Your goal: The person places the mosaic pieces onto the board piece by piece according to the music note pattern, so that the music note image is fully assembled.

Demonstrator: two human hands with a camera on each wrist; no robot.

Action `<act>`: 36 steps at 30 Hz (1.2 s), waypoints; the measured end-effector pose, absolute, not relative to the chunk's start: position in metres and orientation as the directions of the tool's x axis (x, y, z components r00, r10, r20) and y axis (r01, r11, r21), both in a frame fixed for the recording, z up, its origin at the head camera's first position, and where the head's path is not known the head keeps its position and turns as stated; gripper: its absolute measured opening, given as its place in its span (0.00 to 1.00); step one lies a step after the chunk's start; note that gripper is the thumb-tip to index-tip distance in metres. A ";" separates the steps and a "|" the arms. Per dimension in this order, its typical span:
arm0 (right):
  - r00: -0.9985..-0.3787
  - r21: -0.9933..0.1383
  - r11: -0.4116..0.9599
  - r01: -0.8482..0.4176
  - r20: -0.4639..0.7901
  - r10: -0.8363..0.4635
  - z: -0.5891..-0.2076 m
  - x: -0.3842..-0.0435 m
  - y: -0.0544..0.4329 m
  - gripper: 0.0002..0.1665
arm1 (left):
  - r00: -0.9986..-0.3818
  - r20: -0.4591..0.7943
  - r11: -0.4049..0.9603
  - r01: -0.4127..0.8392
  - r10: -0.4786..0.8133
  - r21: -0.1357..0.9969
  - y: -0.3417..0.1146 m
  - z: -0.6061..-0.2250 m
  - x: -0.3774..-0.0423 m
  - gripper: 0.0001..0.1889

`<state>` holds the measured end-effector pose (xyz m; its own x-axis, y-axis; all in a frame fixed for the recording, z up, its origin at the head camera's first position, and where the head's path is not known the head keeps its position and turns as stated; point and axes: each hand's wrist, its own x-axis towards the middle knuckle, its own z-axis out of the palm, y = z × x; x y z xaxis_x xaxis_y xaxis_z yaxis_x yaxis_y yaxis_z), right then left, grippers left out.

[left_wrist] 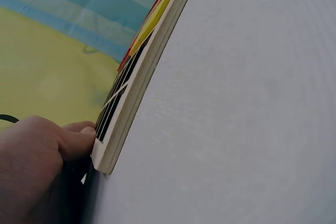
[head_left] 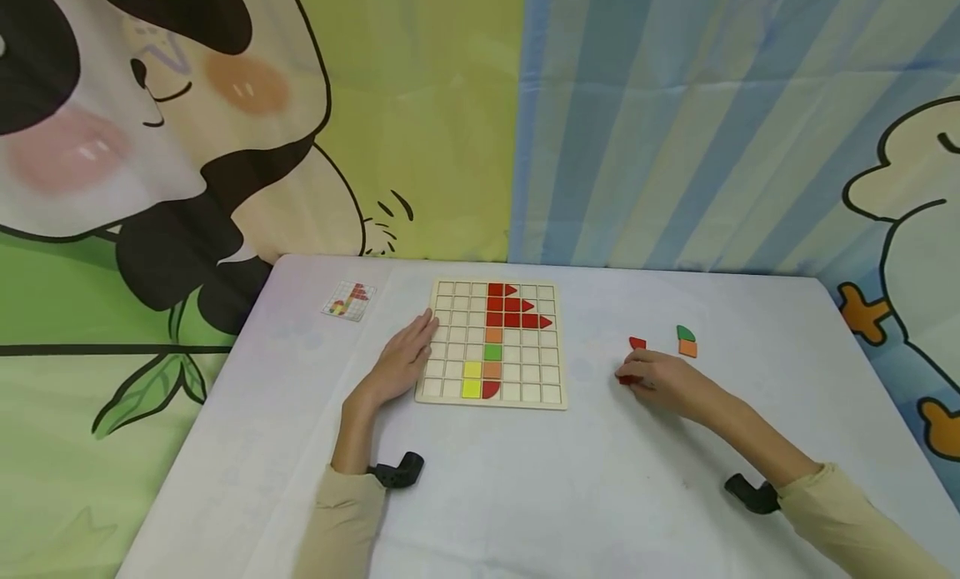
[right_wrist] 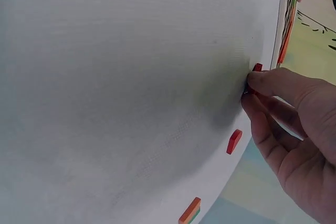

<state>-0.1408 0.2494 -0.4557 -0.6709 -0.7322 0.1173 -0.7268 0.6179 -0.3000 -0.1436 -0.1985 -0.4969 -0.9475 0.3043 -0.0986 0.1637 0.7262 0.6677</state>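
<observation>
A wooden grid board (head_left: 530, 375) lies on the white table with red, orange, green and yellow tiles set in some of its cells. My left hand (head_left: 401, 358) rests against the board's left edge, fingers extended; the left wrist view shows its fingers touching the rim near a corner. To the right of the board, my right hand (head_left: 671, 383) pinches a small red tile (right_wrist: 258, 67) between thumb and fingers, at the table surface. The fingers partly cover that tile. Just beyond the hand lies another red tile (head_left: 637, 343) with a curved side.
Farther right on the table are a green quarter-round tile (head_left: 686, 333) and an orange square tile (head_left: 687, 348), touching each other. A small pattern card (head_left: 349, 301) lies left of the board. A printed curtain (head_left: 660, 129) hangs behind the table.
</observation>
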 end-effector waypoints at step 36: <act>-0.533 -0.357 0.531 -0.769 -0.101 -0.840 -0.433 -0.187 0.038 0.07 | -0.949 -0.083 0.724 0.174 0.305 0.667 -0.201 -0.501 -0.145 0.29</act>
<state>-0.1874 0.0380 -0.4328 -0.5331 -0.8401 -0.1005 -0.7688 0.5305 -0.3571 -0.1445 -0.2008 -0.5005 -0.9487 0.3050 -0.0835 0.1741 0.7241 0.6674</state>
